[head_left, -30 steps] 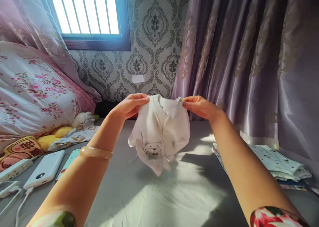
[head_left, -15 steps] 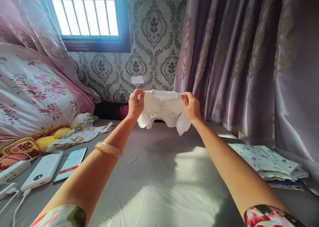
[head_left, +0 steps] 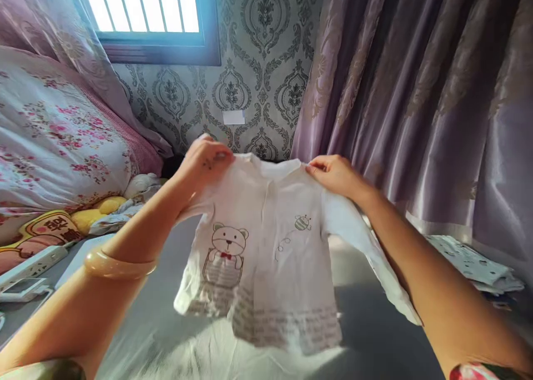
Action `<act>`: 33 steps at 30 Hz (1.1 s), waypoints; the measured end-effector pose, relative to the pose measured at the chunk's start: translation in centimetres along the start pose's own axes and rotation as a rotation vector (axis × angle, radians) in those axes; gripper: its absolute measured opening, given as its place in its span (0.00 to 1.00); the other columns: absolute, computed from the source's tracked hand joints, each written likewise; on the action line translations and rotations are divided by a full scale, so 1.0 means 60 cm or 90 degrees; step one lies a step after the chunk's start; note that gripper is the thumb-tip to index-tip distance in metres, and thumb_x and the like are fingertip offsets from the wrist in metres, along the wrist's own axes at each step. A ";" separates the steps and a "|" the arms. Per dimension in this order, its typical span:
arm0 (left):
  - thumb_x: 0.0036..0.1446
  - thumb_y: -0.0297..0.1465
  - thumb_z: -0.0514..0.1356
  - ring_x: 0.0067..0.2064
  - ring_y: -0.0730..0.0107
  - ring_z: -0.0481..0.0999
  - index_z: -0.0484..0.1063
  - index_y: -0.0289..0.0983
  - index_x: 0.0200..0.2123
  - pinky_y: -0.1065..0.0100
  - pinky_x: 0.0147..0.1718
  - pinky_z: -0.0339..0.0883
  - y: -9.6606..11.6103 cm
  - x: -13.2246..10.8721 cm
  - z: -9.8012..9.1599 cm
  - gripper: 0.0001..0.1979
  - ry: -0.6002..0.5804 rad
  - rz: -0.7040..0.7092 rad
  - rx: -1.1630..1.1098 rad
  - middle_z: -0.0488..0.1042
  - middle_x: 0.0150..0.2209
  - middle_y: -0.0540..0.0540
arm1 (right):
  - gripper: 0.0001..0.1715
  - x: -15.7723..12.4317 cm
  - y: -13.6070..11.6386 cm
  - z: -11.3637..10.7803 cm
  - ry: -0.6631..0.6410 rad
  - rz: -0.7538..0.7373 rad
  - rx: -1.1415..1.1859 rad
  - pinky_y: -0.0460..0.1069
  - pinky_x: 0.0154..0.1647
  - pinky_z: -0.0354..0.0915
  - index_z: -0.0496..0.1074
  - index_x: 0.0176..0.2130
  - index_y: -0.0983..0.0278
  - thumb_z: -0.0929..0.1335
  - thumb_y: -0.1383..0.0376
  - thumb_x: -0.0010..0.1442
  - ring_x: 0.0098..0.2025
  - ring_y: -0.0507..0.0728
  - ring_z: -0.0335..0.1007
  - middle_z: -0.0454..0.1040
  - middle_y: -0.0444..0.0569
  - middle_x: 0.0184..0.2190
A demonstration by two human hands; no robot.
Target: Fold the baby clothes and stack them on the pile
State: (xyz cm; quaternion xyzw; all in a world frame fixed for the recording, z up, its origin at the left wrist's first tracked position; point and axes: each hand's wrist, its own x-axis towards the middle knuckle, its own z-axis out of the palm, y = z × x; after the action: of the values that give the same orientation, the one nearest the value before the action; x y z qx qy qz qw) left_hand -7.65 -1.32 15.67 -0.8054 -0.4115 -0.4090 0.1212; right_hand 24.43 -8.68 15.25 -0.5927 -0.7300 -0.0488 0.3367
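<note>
The hem of the white baby shirt [head_left: 266, 258] hangs nearest me, just above the bed [head_left: 366, 324], its length running up and away to the shoulders, where my left hand [head_left: 206, 160] and right hand [head_left: 333, 174] each pinch one closed, about equally far out.

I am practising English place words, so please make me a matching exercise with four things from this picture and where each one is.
1. bangle
2. floral quilt
3. baby shirt
4. folded clothes

A. held up by left hand and right hand
B. lying at the right, by the curtain
C. around the left hand's wrist
D. at the left, below the window

Pairs: 1-C, 2-D, 3-A, 4-B
</note>
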 end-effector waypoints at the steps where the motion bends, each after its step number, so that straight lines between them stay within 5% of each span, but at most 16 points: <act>1: 0.56 0.32 0.60 0.36 0.66 0.72 0.81 0.37 0.34 0.65 0.39 0.66 -0.016 -0.008 0.030 0.09 -0.096 -0.019 -0.010 0.72 0.27 0.49 | 0.13 0.002 0.013 0.026 -0.055 0.012 -0.007 0.45 0.31 0.59 0.79 0.37 0.64 0.66 0.61 0.64 0.31 0.54 0.71 0.78 0.46 0.29; 5: 0.58 0.32 0.58 0.32 0.67 0.72 0.80 0.35 0.32 0.67 0.34 0.63 -0.059 -0.076 0.177 0.11 -0.319 -0.111 -0.014 0.77 0.26 0.46 | 0.13 -0.016 0.067 0.154 -0.235 0.086 -0.087 0.46 0.34 0.59 0.79 0.38 0.64 0.65 0.64 0.65 0.40 0.57 0.75 0.80 0.49 0.36; 8: 0.59 0.30 0.58 0.35 0.65 0.74 0.80 0.36 0.31 0.66 0.37 0.63 -0.062 -0.135 0.264 0.10 -0.343 -0.124 0.003 0.79 0.30 0.44 | 0.15 -0.048 0.100 0.238 -0.272 0.119 -0.146 0.47 0.39 0.61 0.77 0.45 0.62 0.62 0.63 0.69 0.48 0.59 0.73 0.78 0.52 0.46; 11: 0.62 0.31 0.54 0.41 0.60 0.73 0.79 0.36 0.34 0.63 0.43 0.63 -0.060 -0.177 0.316 0.13 -0.332 -0.130 0.035 0.78 0.35 0.41 | 0.15 -0.077 0.123 0.290 -0.274 0.123 -0.179 0.48 0.44 0.61 0.75 0.47 0.61 0.60 0.63 0.71 0.51 0.59 0.72 0.76 0.51 0.50; 21: 0.67 0.34 0.48 0.45 0.55 0.72 0.77 0.34 0.41 0.59 0.46 0.63 -0.101 -0.206 0.376 0.18 -0.364 -0.035 0.102 0.76 0.40 0.37 | 0.19 -0.088 0.161 0.328 -0.337 0.087 -0.230 0.51 0.45 0.61 0.71 0.49 0.56 0.55 0.58 0.74 0.48 0.59 0.73 0.75 0.50 0.50; 33: 0.67 0.35 0.48 0.43 0.54 0.72 0.77 0.33 0.40 0.58 0.45 0.62 -0.172 -0.136 0.450 0.19 -0.357 -0.025 0.090 0.77 0.39 0.36 | 0.20 0.005 0.212 0.378 -0.371 0.090 -0.210 0.55 0.51 0.60 0.69 0.49 0.58 0.53 0.59 0.74 0.53 0.61 0.70 0.73 0.53 0.52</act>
State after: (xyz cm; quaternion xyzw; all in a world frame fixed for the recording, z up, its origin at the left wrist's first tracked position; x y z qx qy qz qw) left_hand -3.07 14.95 -9.16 -0.8683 -0.4722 -0.1432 0.0503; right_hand 26.03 5.94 -6.21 -0.6772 -0.7350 0.0284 0.0164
